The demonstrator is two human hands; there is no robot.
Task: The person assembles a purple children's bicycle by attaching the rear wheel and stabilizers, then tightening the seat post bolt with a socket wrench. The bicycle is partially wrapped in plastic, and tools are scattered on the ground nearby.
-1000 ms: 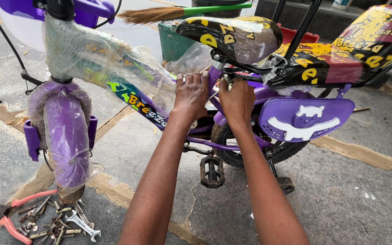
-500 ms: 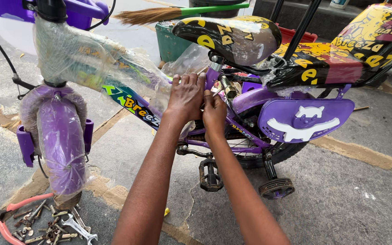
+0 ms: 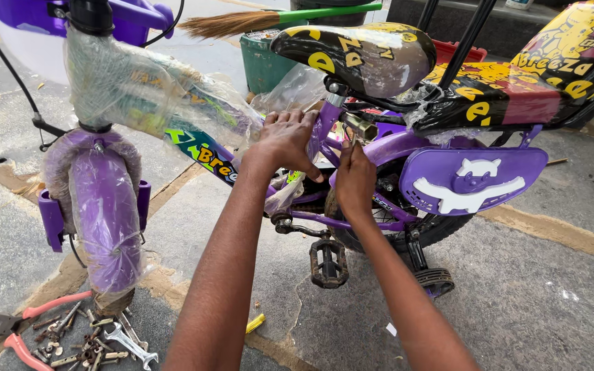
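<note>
The left hand (image 3: 284, 141) grips the purple bike (image 3: 342, 148) frame under the seat (image 3: 359, 55), the right hand (image 3: 355, 180) pinches a small tool at the seat clamp, and it could slip and nip fingers.

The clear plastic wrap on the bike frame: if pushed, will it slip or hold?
The plastic wrap looks thin, loose and wrinkled, so it would probably crumple and slide over the frame. The left hand rests at its ragged edge, where it seems liable to tear.
</note>
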